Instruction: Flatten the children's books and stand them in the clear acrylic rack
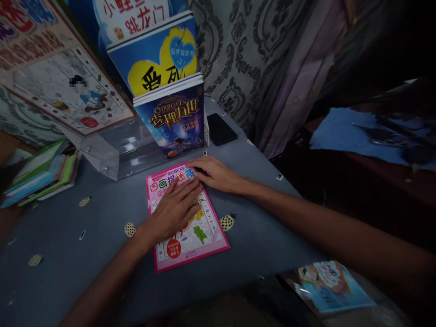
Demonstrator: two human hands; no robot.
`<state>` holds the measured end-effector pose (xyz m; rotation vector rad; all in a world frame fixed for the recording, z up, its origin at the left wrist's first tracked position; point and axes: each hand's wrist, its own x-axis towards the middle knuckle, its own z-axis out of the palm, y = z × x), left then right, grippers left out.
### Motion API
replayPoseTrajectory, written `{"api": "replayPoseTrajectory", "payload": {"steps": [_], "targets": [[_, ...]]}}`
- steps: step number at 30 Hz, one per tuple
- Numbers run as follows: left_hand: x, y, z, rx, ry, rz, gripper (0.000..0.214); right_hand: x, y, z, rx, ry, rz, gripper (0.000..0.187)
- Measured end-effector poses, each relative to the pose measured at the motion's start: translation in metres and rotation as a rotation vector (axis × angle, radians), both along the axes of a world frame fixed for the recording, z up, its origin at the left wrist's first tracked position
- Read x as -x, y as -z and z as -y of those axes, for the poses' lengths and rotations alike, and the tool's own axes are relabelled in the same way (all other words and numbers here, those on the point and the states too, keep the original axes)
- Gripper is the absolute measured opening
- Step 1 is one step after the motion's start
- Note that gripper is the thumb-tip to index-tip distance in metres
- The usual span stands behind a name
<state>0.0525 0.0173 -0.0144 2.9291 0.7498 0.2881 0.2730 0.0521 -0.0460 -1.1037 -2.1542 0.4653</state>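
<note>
A pink picture book with Chinese lettering and line drawings on its cover lies flat on the table. Across the middle of the cover rests my left hand, palm down, its fingers stretched out and slightly apart. My right hand touches the book's upper right corner. Its fingers reach along the top edge, with a dark gap between them and the thumb; the fingertips are partly hard to see. Part of the cover's title and drawing is hidden under the hands.
A clear acrylic stand behind holds upright books, including a dark blue book. Beside it lies a black phone. A pile of books sits at left. Below the table's front edge is a blue book; a blue cloth lies at right.
</note>
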Motion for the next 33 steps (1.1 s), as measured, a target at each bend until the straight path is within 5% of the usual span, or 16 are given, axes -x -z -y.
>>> {"api": "replayPoseTrajectory", "payload": {"steps": [11,22,33], "targets": [[-0.004,0.005,0.002,-0.072,-0.019,-0.020,0.043,0.001,0.001,0.002,-0.020,-0.010,0.080,0.037],[0.001,0.005,0.006,-0.143,0.060,0.085,0.033,-0.009,-0.002,0.042,-0.070,-0.077,0.028,0.035],[0.000,0.001,0.008,-0.109,0.068,0.090,0.032,-0.012,-0.004,0.041,-0.054,-0.126,0.058,0.036]]}}
